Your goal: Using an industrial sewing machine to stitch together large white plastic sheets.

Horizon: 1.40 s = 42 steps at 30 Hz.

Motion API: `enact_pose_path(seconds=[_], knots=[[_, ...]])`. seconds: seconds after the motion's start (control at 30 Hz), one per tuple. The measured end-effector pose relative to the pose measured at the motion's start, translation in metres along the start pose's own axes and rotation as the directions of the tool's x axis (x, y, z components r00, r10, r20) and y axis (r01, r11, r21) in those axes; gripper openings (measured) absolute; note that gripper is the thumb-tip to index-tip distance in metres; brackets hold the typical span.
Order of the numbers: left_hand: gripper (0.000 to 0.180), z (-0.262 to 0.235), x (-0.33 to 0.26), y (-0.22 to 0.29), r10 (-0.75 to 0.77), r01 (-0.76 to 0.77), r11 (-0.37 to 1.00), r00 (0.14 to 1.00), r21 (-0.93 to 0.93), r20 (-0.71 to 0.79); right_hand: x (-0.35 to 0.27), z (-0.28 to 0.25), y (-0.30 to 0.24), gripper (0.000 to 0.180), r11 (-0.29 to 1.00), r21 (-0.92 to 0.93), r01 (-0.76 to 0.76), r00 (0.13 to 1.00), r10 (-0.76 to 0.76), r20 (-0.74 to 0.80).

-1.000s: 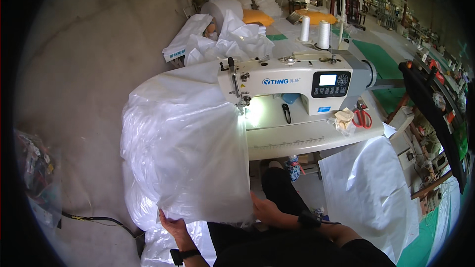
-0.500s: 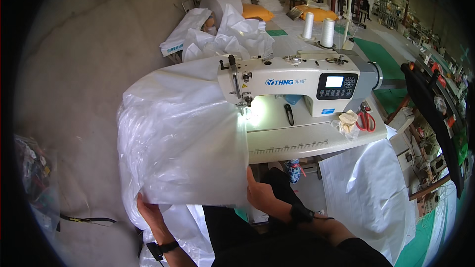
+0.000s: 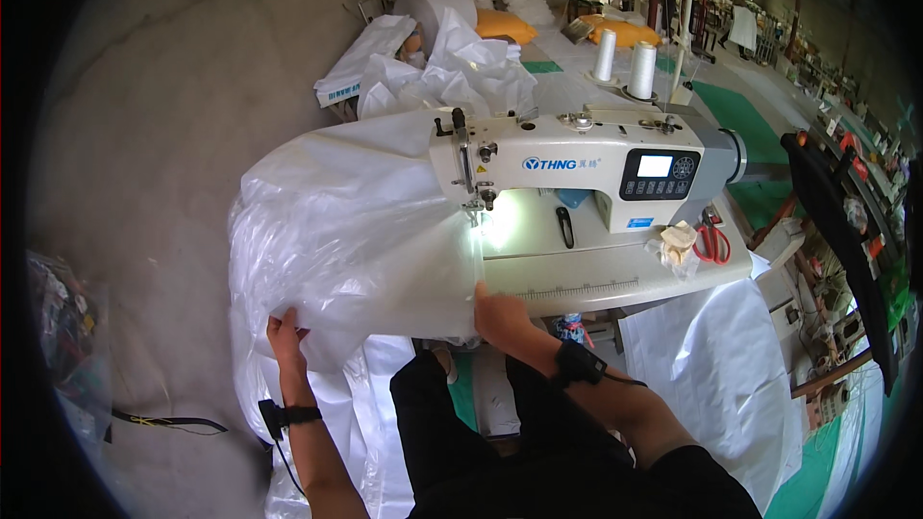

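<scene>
A translucent white plastic sheet (image 3: 375, 264) drapes over the left part of the sewing machine's bed, its right edge running up to the lit needle of the white sewing machine (image 3: 615, 173). My left hand (image 3: 286, 334) pinches the sheet near its lower left, fingers closed at the gathered folds. At the sheet's right edge, by the front of the machine bed (image 3: 577, 269), my right hand (image 3: 504, 319) grips the film with closed fingers; its thumb side points toward the needle. Part of each hand's grasp is hidden by the fingers.
On the bed lie a small black thread snipper (image 3: 564, 228), a crumpled cream cloth (image 3: 679, 238) and red-handled scissors (image 3: 712, 244). Two white thread cones (image 3: 641, 72) stand behind the machine. White sheeting (image 3: 707, 356) hangs at right; a concrete wall (image 3: 173, 135) rises at left.
Both hands have moved forward toward the machine, carrying the near edge of the plastic sheet with them. More of my forearms and legs shows now.
</scene>
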<state>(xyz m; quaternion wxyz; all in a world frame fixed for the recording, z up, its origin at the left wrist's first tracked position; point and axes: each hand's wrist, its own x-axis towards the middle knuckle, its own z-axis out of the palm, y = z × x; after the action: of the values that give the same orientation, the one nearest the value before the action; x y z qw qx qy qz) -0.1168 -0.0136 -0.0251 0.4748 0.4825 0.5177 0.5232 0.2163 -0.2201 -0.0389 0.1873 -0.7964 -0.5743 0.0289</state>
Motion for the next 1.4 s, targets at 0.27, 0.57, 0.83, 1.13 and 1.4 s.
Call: enact_pose_path(seconds=[0.27,0.57,0.83,1.13,1.4], knots=[[0.024,0.040,0.059,-0.021,0.045,-0.052,0.997,0.990,0.050,0.133,0.050,-0.010,0.014,0.033,1.000,-0.017,-0.018,0.998,0.019,0.058],[0.025,0.078,0.120,-0.029,0.256,-0.317,0.906,0.938,0.282,0.232,0.093,-0.005,0.018,0.040,0.998,-0.018,-0.061,0.996,0.062,0.060],[0.016,0.060,0.102,0.022,0.022,-0.018,1.000,0.989,-0.023,0.147,0.071,-0.020,0.051,0.024,0.448,0.808,-0.382,0.919,0.273,0.283],[0.028,0.119,-0.063,0.077,0.409,-0.124,0.342,0.912,0.931,-0.029,0.074,-0.024,0.069,0.015,0.149,0.887,-0.437,0.890,0.218,0.401],[0.033,0.246,-0.110,0.007,0.497,-0.868,0.297,0.497,0.398,0.712,0.071,-0.019,0.055,0.017,0.262,0.888,-0.378,0.925,0.067,0.374]])
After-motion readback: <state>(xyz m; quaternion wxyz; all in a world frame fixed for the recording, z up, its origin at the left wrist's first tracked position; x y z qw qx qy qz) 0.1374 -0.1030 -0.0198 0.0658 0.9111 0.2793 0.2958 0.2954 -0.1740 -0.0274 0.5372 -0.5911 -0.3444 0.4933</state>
